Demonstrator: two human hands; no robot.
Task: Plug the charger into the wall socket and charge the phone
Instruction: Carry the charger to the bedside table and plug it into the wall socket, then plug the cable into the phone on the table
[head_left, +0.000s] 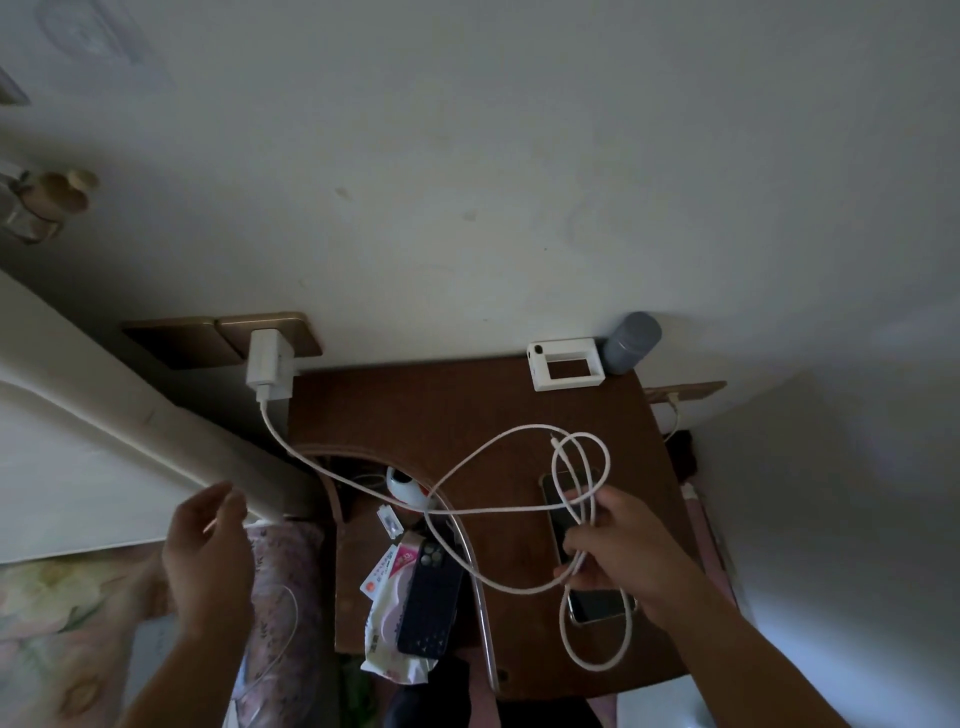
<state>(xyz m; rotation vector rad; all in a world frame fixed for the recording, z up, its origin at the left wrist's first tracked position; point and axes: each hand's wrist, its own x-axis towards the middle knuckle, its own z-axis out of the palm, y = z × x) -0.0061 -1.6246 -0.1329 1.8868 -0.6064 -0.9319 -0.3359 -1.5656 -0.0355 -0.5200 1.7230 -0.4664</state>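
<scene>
A white charger (269, 364) sits plugged in the gold wall socket (291, 332) above the brown bedside table (415, 405). Its white cable (363, 486) runs down and right across the table. My right hand (618, 551) grips several loops of that cable, with the free plug end (554, 441) sticking up above the loops. Under my right hand lies a phone (592, 605) with a dark screen, partly hidden. My left hand (208, 551) hovers open beside the bed edge, holding nothing.
A second phone in a dark case (428, 597) lies on a tissue pack (387, 623) at the table's front left. A white frame-like box (566, 364) and a grey cylinder (631, 343) stand at the back. The bed (78, 467) borders the left side.
</scene>
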